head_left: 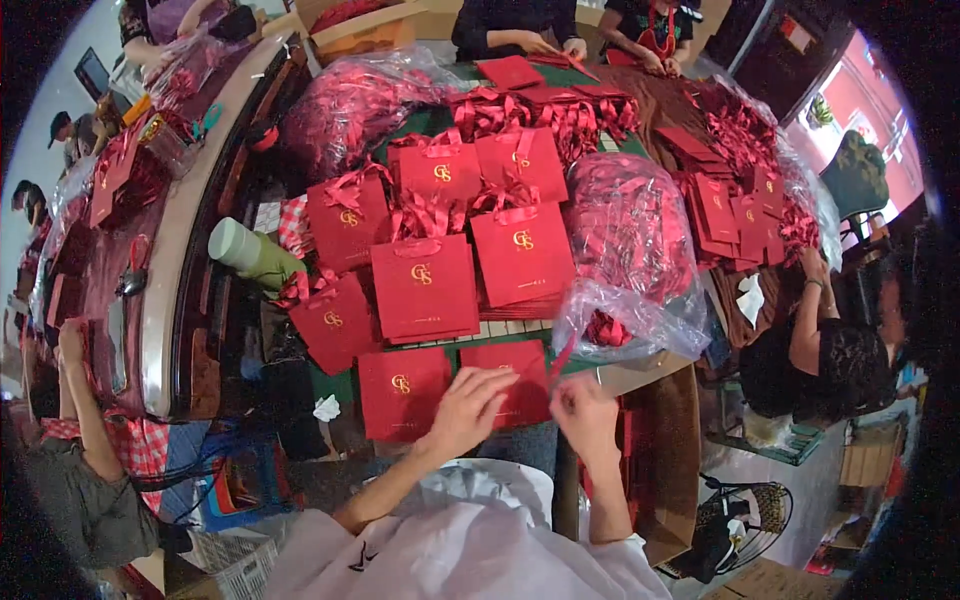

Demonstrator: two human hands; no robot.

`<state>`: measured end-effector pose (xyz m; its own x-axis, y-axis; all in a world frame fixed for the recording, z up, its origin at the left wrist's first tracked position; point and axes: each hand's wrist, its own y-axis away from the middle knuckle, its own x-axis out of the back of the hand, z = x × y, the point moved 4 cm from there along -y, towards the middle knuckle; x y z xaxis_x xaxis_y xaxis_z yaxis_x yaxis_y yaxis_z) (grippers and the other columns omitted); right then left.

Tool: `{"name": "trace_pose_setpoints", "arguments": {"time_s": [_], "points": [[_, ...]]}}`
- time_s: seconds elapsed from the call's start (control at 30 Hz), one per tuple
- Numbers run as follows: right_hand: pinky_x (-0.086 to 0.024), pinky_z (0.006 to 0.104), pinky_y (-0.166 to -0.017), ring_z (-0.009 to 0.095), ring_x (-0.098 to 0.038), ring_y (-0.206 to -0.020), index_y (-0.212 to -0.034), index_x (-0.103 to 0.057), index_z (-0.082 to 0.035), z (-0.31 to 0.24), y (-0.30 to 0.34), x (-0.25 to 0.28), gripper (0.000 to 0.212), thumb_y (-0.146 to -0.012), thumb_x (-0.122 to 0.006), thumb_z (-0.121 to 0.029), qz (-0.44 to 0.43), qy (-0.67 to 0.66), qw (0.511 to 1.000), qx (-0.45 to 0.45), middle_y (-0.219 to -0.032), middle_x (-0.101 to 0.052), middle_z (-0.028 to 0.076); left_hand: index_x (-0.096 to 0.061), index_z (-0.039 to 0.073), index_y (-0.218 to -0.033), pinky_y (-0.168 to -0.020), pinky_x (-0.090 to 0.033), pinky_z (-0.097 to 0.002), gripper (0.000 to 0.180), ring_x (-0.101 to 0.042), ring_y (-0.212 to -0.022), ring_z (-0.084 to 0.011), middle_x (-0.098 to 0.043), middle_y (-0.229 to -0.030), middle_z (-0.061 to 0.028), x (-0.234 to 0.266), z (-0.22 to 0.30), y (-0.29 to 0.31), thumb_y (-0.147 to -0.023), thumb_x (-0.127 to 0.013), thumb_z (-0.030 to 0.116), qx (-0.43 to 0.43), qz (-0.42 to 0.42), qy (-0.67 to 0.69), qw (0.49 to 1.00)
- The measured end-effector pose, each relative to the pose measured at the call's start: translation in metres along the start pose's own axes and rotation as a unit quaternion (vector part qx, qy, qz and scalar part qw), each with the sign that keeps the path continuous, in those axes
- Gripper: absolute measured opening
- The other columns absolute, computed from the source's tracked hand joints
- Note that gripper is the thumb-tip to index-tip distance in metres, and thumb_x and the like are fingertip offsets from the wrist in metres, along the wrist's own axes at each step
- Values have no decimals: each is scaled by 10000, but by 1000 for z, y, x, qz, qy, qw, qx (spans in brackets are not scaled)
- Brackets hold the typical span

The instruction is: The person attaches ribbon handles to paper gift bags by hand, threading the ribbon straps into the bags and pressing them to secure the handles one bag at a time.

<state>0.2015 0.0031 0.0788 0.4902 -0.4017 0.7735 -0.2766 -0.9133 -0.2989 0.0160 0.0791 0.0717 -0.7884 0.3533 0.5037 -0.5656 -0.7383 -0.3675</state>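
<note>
My left hand (pixel 468 408) rests with stretched fingers on the near side of a red paper bag (pixel 520 372) at the table's front edge. Just right of that bag, my right hand (pixel 586 412) is closed in a pinch on a red ribbon (pixel 563 356), which runs upward from the fingertips. Another red gift bag (pixel 392 392) with a gold emblem lies flat to the left of my left hand. Beyond my hands, stacks of similar bags (pixel 425 285) with ribbon handles cover the table. A clear plastic bag (pixel 635 235) full of red ribbons bulges to the right.
A pale green bottle (pixel 255 255) leans at the table's left side. An open cardboard box (pixel 665 450) stands beside my right arm. Other people work around the tables, one person's arm (pixel 815 310) reaching in at the right. A black wire basket (pixel 745 510) stands lower right.
</note>
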Motion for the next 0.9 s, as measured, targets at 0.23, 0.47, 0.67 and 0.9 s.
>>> {"name": "trace_pose_setpoints", "arguments": {"time_s": [0.23, 0.47, 0.67, 0.9], "points": [[-501, 403, -618, 304, -609, -708, -895, -579, -76, -36, 4, 10, 206, -745, -720, -92, -53, -30, 994, 89, -814, -567, 96, -621, 22, -1067, -969, -418, -439, 194, -529, -1137, -332, -637, -1118, -142, -31, 8, -11, -909, -577, 126, -15, -115, 56, 992], [-479, 288, -700, 177, -573, -827, -942, -529, -14, -36, 12, -2, 135, -841, -620, -15, -37, -284, 958, 16, -910, -565, 115, -592, 11, -925, -528, -431, -249, 243, -513, -585, -61, -548, -675, -29, -39, 8, 20, -1016, -490, 212, 250, -122, 350, 895], [-500, 283, -784, 149, -603, -896, -950, -497, -23, -15, 18, -15, 92, -906, -563, 24, -3, -499, 857, -128, -1028, -631, 124, -609, -1, -980, -638, -470, -296, 265, -570, -714, -127, -580, -786, -88, -46, -7, 11, -1019, -480, 228, 252, -121, 298, 913], [-487, 249, -732, 129, -604, -804, -913, -490, -36, 20, 3, -30, 74, -925, -556, -7, 19, -490, 856, -162, -879, -626, 83, -612, 33, -1126, -881, -439, -433, 304, -544, -1036, -341, -597, -1098, -148, -42, -45, -22, -857, -648, 171, 101, -28, -96, 990]]}}
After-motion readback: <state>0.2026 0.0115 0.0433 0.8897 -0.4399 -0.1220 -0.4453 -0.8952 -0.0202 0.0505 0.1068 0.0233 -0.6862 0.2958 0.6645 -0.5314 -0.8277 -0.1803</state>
